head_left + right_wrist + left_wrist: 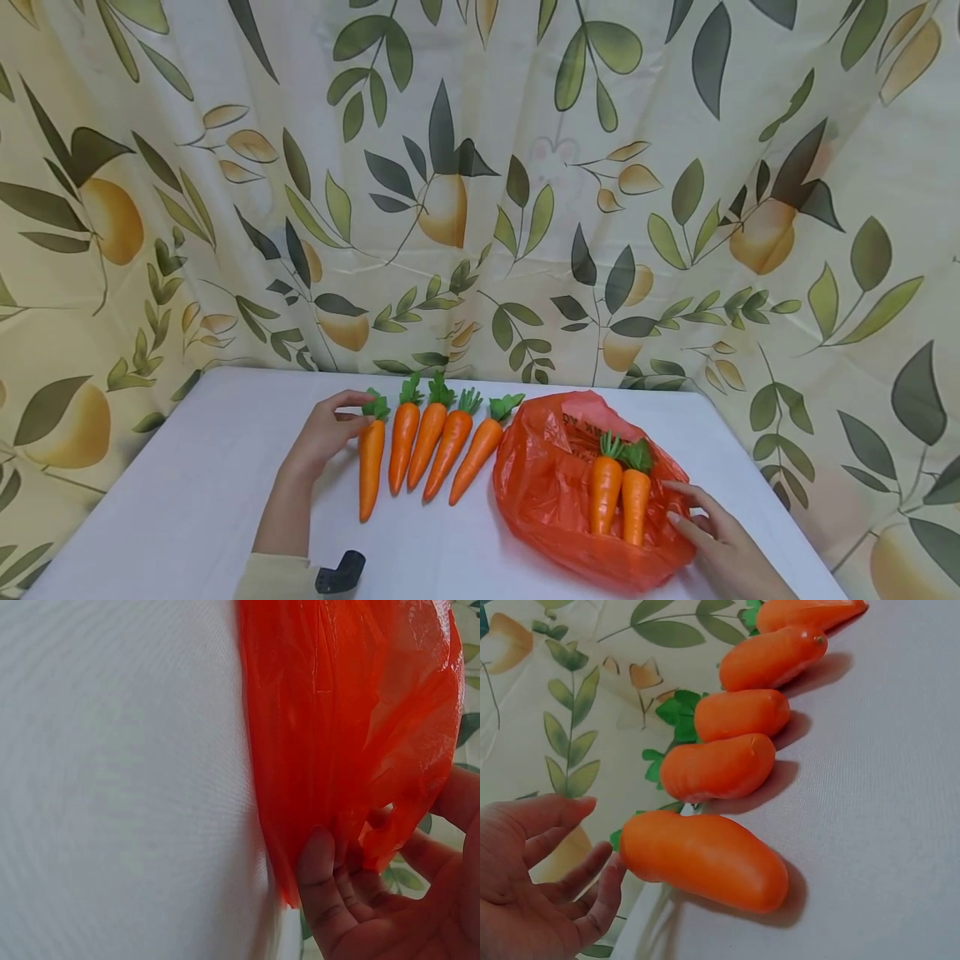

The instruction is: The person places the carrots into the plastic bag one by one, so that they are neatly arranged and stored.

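Note:
My left hand (pixel 330 429) is at the leafy top of the leftmost carrot (pixel 371 471), fingers spread and loosely bent. In the left wrist view, the fingertips are beside that carrot's (pixel 705 859) green end, not wrapped round it; whether they touch is unclear. Several more orange carrots (pixel 453 446) lie in a row to its right, leaves pointing away. A crinkled red plastic bag (pixel 540 517) sits open at the right with two carrots (pixel 604 492) inside. At the bag's right edge, my right hand (pixel 712 533) pinches the plastic between thumb and fingers, also seen in the right wrist view.
A white table (pixel 187 500) carries everything. Behind it hangs a curtain (pixel 480 275) with a leaf and fruit print. A small black device (pixel 341 573) is by the left sleeve (pixel 277 577).

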A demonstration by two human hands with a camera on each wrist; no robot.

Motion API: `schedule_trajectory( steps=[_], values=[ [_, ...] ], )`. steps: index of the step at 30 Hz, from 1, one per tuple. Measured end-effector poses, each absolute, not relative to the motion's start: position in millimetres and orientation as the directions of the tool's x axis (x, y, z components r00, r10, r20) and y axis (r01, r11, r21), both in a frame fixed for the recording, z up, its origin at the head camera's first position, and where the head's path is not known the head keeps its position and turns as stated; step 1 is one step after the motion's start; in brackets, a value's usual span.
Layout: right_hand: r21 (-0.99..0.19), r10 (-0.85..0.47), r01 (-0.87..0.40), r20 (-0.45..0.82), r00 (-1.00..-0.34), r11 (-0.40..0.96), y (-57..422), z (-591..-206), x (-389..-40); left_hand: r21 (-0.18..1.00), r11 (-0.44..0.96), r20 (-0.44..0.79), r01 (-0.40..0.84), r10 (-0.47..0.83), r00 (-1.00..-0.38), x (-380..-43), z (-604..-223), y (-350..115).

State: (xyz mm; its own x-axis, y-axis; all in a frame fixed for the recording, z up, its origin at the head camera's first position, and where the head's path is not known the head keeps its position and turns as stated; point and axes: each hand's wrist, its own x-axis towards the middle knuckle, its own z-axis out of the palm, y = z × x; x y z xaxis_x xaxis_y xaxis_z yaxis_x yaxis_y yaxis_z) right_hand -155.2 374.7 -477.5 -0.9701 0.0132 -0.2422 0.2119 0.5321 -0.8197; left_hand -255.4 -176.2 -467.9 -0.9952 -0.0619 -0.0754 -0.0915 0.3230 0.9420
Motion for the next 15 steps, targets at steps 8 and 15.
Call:
schedule_trajectory(
  steps=[8, 15],
  values=[
    [-0.821, 0.015, 0.225, -0.255, -0.967, 0.524, 374.5, -479.1, -156.7, 0.942, 0.318, -0.088, -0.105, -0.067, -0.994, -252.9, -466.7, -181.6],
    [-0.815, 0.017, 0.232, -0.264, -0.964, 0.531, 374.0, -479.6, -156.9, 0.949, 0.301, -0.084, -0.098, -0.060, -0.995, -251.2, -468.0, -186.5]
  ],
)
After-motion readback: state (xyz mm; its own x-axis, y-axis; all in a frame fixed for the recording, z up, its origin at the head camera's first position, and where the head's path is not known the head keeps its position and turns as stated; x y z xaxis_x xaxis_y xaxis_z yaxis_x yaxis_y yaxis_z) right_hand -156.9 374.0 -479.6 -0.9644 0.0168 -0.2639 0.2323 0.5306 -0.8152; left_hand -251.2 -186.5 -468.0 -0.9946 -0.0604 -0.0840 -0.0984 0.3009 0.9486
